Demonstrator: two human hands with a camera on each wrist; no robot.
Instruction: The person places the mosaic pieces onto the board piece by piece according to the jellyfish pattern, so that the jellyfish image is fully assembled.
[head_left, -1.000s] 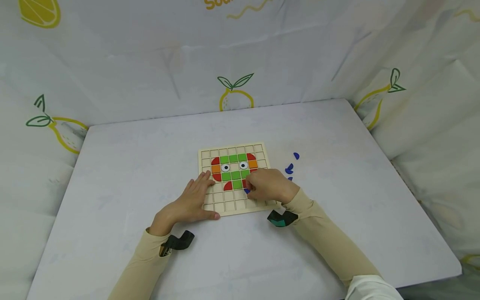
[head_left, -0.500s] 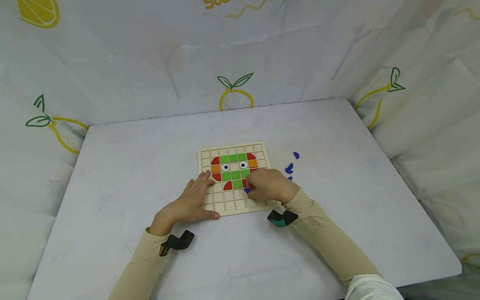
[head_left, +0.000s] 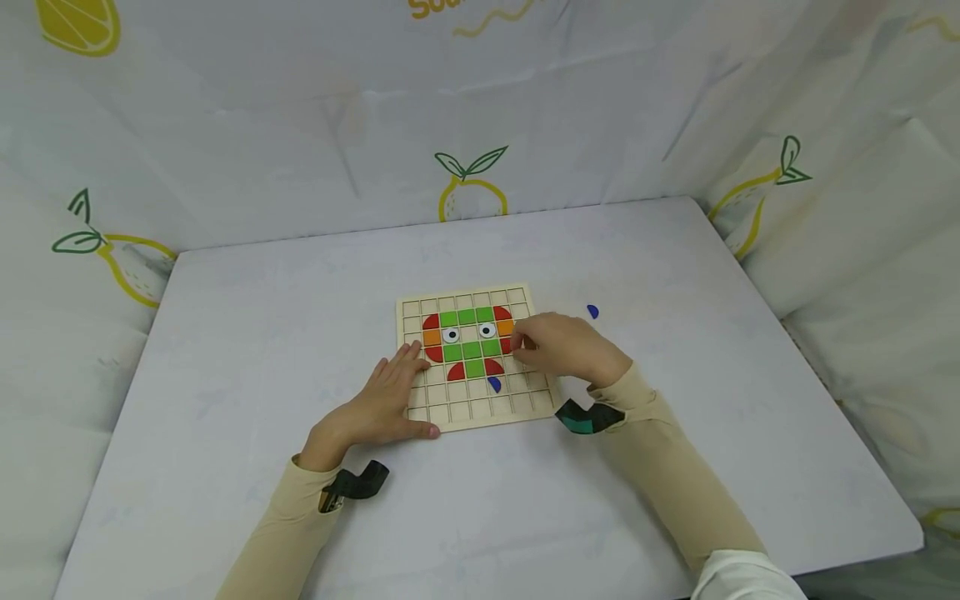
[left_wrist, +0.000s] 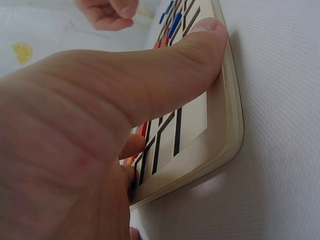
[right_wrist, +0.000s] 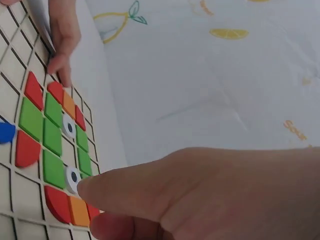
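A pale wooden grid board (head_left: 438,415) lies on the white table, with red, orange and green tiles and two eye discs (head_left: 487,331) set in its cells. My left hand (head_left: 382,404) rests on its left side, thumb (left_wrist: 200,55) along the near edge and fingers spread. Over the board's right side hovers my right hand (head_left: 562,343), fingers loosely curled, with no piece visible between thumb and fingers. A blue half-round piece (head_left: 494,384) sits tilted in a cell below a red quarter-round tile (head_left: 493,367).
Another blue half-round piece (head_left: 593,312) lies on the table (head_left: 660,275), right of the board. Other blue pieces there are hidden behind my right hand and wrist. White cloth (head_left: 300,133) with lemon drawings stands behind the table and along its sides.
My right hand has moved up and to the right, off the blue half-round piece, which stays on the board. Blue pieces on the table are now covered by that hand. My left hand stays put.
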